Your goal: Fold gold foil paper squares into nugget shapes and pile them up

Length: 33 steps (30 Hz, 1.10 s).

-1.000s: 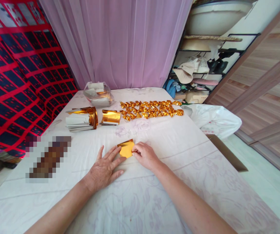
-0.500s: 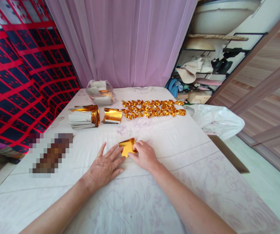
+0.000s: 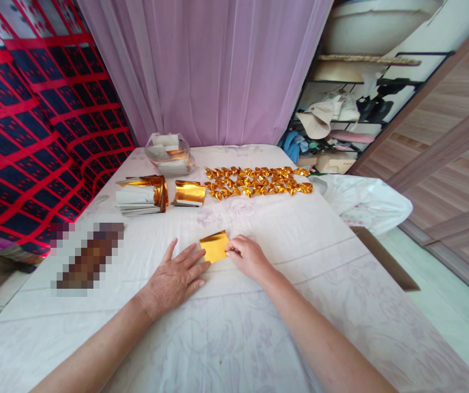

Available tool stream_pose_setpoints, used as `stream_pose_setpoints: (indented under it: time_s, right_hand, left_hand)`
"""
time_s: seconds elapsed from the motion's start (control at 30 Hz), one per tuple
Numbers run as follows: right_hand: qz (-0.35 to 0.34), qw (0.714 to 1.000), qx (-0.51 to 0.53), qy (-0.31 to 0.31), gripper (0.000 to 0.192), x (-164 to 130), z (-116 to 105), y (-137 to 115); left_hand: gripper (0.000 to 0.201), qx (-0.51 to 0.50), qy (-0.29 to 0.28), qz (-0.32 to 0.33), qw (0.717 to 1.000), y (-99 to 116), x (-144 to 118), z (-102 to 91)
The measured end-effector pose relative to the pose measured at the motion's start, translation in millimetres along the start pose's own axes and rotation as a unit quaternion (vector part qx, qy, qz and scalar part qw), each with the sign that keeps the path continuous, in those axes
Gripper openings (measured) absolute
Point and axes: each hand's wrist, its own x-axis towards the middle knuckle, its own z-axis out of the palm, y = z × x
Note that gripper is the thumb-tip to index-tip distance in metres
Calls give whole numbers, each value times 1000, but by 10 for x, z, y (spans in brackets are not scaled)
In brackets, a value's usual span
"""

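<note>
My left hand [image 3: 175,279]: palm down, fingers spread apart, gripping nothing. Its fingertips rest on the left side of a gold sheet [image 3: 215,248]. My right hand [image 3: 250,257]: thumb and index finger together, pinching the sheet's right edge; the other fingers are curled in.

The sheet lies between the two hands on the surface [image 3: 226,327], which has a white cloth with a pale purple floral print. It sits slightly skewed, bright gold with a darker band along the far edge. Can't tell whether it's one layer or folded over.

Beyond it, left to right: a thick stack of gold-and-white sheets [image 3: 136,199], then a thinner gold stack [image 3: 189,194] just beside it, curved up at the sides. Right of that, folded gold pieces [image 3: 261,188] in several rows, twisted shapes, packed close. Behind the thick stack, a clear plastic bag [image 3: 151,158] with more sheets inside.

Left of my left hand, well apart: a pixelated patch [image 3: 89,256], contents unreadable. Off the right edge, a white plastic bag [image 3: 365,202]. Purple curtain [image 3: 218,71] at the back, rack [image 3: 402,83] with a hat [image 3: 317,120] at far right.
</note>
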Motion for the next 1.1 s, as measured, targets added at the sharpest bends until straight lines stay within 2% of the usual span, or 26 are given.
stream_pose_setpoints:
  time_s: [0.4,0.63,0.8,0.97,1.1]
  right_hand:
    - [-50,996,-70,11,18,-57,9,-21]
    - [-54,992,-113,17,17,-101,15,-68]
    - [-54,989,-133,20,16,-108,27,-82]
    - [-33,986,-160,33,4,-104,56,-147]
    - [-19,984,-178,23,2,-102,43,-186]
  left_hand:
    - [34,-25,-13,48,998,-122,21,-42]
    - [25,-49,-5,39,998,-135,49,-77]
    - [23,-17,-11,17,1000,-14,101,-117]
    - [38,35,4,-36,999,213,112,-80]
    - [43,29,-4,-38,999,237,84,-20]
